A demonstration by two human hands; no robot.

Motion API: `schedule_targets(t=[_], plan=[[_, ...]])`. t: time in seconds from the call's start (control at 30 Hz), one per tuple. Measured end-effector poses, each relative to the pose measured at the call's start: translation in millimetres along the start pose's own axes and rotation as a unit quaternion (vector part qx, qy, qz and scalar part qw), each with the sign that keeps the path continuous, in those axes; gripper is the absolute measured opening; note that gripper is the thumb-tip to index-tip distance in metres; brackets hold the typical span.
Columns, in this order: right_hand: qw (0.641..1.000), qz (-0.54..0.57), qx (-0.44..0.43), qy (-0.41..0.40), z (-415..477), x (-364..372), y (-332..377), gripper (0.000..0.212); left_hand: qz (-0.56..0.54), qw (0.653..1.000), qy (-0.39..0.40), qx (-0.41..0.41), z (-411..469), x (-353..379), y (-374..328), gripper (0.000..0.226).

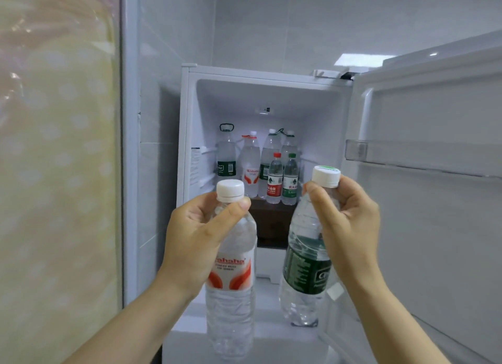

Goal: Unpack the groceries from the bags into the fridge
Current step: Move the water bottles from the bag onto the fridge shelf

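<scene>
The left hand curls round the neck of a red-label bottle, thumb just under its white cap. The right hand grips a green-label bottle the same way. Both bottles hang upright before the open fridge, where more bottles stand on a shelf. The door is swung right, against a tiled wall.

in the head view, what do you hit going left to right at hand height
dotted yellow sheet → left hand → red-label bottle → green-label bottle → right hand → open fridge door
</scene>
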State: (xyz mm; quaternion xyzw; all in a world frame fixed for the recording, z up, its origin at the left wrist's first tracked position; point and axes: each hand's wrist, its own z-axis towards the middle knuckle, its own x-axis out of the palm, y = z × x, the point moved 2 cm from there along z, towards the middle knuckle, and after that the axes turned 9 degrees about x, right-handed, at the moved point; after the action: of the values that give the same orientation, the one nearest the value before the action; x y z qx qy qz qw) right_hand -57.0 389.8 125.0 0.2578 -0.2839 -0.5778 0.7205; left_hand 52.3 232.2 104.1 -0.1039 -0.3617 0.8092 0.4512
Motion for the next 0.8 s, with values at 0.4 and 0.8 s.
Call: schedule_targets(t=[0.4,0.8], plan=[[1.000,0.018,0.020,0.011,65,41,-89,0.011,0.038,0.999,-0.032,-0.018,59,6,74,0.026],[1.000,0.019,0.012,0.000,141,114,-164,0.015,0.031,0.999,-0.020,-0.012,156,-12,159,0.031]])
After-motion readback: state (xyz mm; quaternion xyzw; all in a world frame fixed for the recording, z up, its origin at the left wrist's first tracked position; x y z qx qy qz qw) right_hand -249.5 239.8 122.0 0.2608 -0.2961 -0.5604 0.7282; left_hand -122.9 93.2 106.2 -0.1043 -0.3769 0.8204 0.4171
